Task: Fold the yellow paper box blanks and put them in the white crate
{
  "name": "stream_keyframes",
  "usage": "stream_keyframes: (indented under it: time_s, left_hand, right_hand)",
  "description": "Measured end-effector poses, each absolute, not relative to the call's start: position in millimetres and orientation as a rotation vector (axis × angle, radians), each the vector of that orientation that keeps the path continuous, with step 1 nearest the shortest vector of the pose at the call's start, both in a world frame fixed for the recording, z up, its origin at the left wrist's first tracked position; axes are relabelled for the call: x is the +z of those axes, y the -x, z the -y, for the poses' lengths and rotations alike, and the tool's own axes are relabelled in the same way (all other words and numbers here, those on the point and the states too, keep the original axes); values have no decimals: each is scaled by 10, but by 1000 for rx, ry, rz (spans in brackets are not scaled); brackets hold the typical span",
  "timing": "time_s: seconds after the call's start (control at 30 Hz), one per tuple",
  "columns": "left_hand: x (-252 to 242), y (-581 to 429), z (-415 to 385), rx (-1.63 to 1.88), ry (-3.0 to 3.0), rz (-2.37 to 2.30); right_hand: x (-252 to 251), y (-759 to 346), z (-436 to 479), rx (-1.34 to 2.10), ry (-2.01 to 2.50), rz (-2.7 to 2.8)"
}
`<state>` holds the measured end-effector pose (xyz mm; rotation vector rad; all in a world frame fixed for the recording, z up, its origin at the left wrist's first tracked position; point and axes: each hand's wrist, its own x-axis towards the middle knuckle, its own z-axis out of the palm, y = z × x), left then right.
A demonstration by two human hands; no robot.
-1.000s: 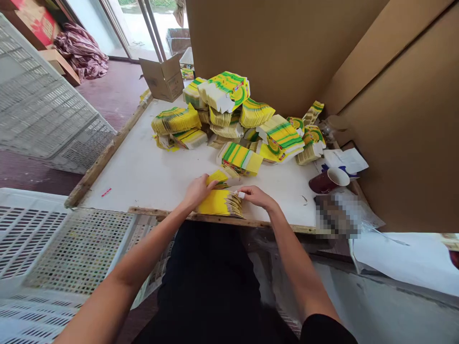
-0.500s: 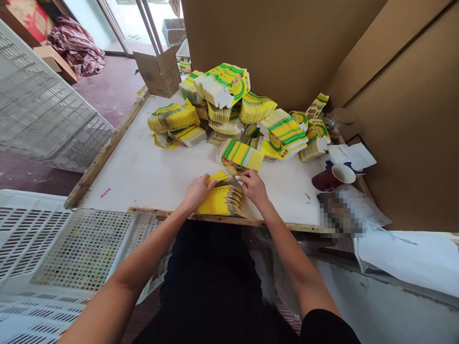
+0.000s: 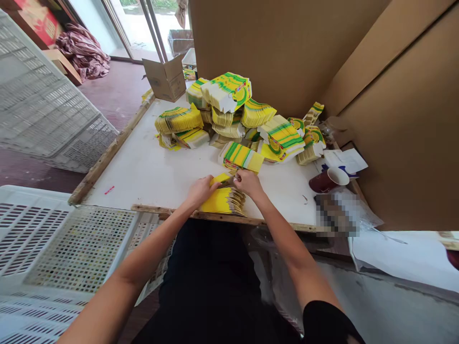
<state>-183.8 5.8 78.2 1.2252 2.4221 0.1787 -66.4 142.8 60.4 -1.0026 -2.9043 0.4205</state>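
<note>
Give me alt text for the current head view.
A person's left hand holds a yellow carton, the right hand at its other end, beside a fanned yellow stack on a white tabletop; more printed carton stacks lie behind, with a maroon mug at right.

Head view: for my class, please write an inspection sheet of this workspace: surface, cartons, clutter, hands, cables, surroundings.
Surface: white table, wood-edged, with a pink scrap.
Cartons: pile towards the back; fanned stack at the near edge.
Clutter: mug on its side, papers, plastic bag.
Hands: left hand holds the upper carton beyond the stack; right hand curled at its end, grip unclear.
Cables: thin white strand at right, possibly one.
Surroundings: white crates, brown panels, doorway.
</note>
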Motion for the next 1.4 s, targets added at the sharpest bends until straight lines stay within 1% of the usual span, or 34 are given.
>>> stream_keyframes:
  time_s: [0.07,0.13,0.3,0.37,0.5,0.7,0.8,0.87,1.0,1.1,1.2,1.4]
  left_hand:
    - [787,1839,-54,164,-1255,-2416]
    - [796,1843,-56,145,-1267,-2414]
    - [816,1866,-68,112,-1239,-2424]
    - [825,1874,-70,108,-1234,-2425]
    - [843,1866,-71,98,-1219,-2424]
    - [802,1852,-71,183,-1169,-2449]
    - [778,1882,-81,226,-1107,-2435]
    - [773,1915,-93,225,-1070,-2411]
    - [784,1963,-116,207,-1071,-2392]
    - [804,1953,-130,174,-1123,-2389]
    - [826,1917,-139,126,-1202,-2386]
    - [828,1880,-135,76,-1241,-2406]
  right_hand:
    - [624,703,-1395,428,1099,2894]
    - [618,752,-1381,506,1189,2830]
    - [482,912,-1372,1113,1248,2485]
    - [411,959,-1353,1253,1208,2445]
    - [320,966,-1338,1353,1156,2431]
    - [339,854,-1454,1220,1154,2442]
    - [376,744,-1521,1209,1084,2501]
    - [394,627,-1556,1280,964,2578]
    - [407,349,-1577,1588,648,2670]
    - [402,219,-1541,1722,553,2659]
    - [394,210,-1494,1639,647,2664]
    - [410,329,-1460,1028,992,2697]
